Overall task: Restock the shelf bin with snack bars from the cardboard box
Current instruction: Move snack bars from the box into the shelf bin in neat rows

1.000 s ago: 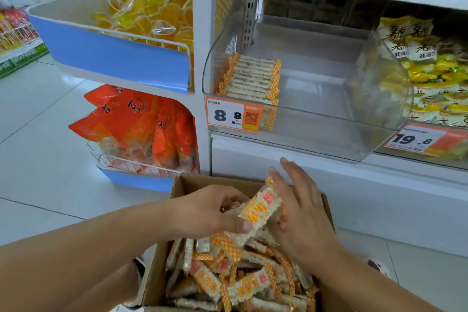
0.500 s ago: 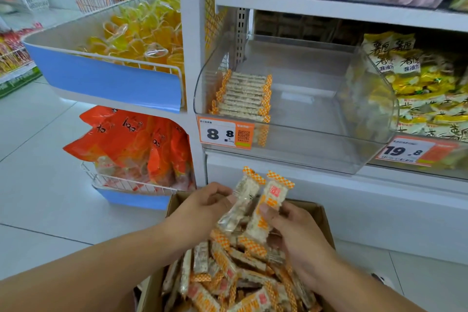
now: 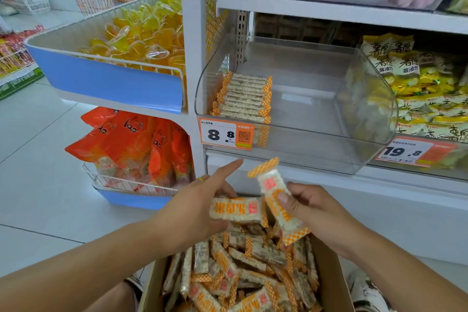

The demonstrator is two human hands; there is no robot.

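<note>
Both hands have lifted higher above the cardboard box [image 3: 331, 278], each now holding one snack bar.

Left hand [image 3: 200, 208] grips a sideways bar [image 3: 235, 210], forefinger pointing out; right hand [image 3: 311, 208] pinches an upright bar [image 3: 276, 200]. Clear shelf bin [image 3: 329, 149] holds one neat row of bars [image 3: 244, 96].

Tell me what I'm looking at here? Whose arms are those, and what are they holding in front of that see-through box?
The camera sits on a person's head and looks down, so the arms are that person's own. No robot here. The left hand holds one snack bar lying sideways, its first finger pointing out. The right hand pinches another snack bar standing nearly upright. Below them is a cardboard box full of the same bars. The see-through box is a shelf bin: one neat row of bars stands at its left, the rest is bare. The person is likely filling it.
</note>
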